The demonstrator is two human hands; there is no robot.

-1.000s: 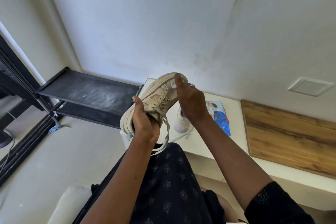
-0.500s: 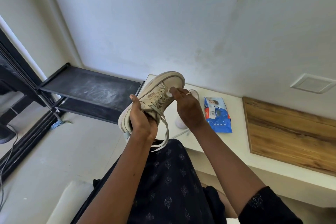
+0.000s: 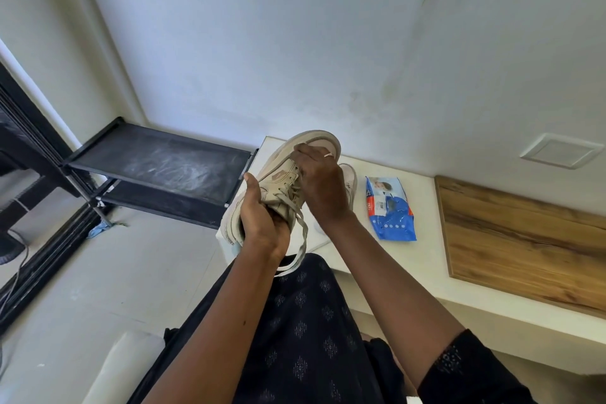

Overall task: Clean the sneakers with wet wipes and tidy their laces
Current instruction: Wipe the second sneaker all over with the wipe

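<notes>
The white surface ends at a corner mid-frame, with bare floor at lower left and a black rack beside that corner. Two sneakers, one pack of wet wipes. Above the corner, the left hand grips one sneaker by the heel. The right hand curls over its laced front, loose laces dangling. The second sneaker lies on the surface behind.

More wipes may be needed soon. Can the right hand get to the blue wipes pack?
Probably yes. The wipes pack lies uncovered on the table close beside the right hand, though that hand is busy on the sneaker.
</notes>
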